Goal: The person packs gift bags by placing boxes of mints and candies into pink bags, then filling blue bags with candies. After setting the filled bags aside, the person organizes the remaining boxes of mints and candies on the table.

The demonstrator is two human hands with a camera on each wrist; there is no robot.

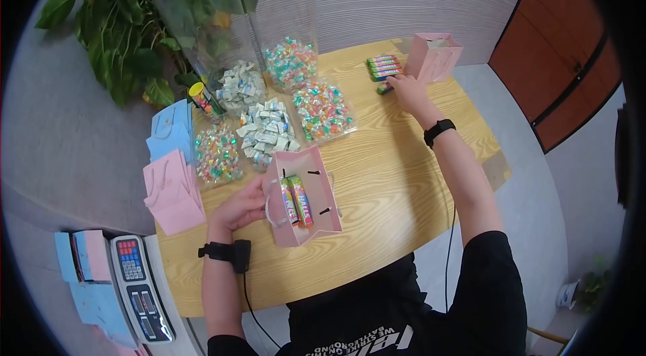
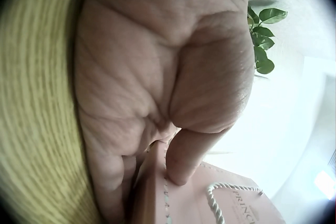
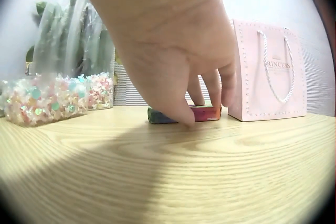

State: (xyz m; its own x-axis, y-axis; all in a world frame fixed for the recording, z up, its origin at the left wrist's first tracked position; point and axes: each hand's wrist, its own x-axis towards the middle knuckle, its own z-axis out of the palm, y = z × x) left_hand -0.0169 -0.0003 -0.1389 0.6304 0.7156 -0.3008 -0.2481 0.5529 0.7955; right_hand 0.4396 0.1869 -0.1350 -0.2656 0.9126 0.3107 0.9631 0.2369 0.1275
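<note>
So the right hand has a narrow grip on a candy stick, thumb on the near side and fingers reaching over it. The stick's flat on the wooden table, just beside a row of sticks, with a pink bag standing nearby. Imo it's light and fairly stiff, but that wrapper looks slick, so I'd take it mid-length across the long sides, gently, or you might crease it. Over on the other side, the left hand pinches an open gift bag, thumb against the outside, and two more sticks lie side by side in there. The bag looks light and bendy, so I'd hold the side wall, not the floppy rope handle
</note>
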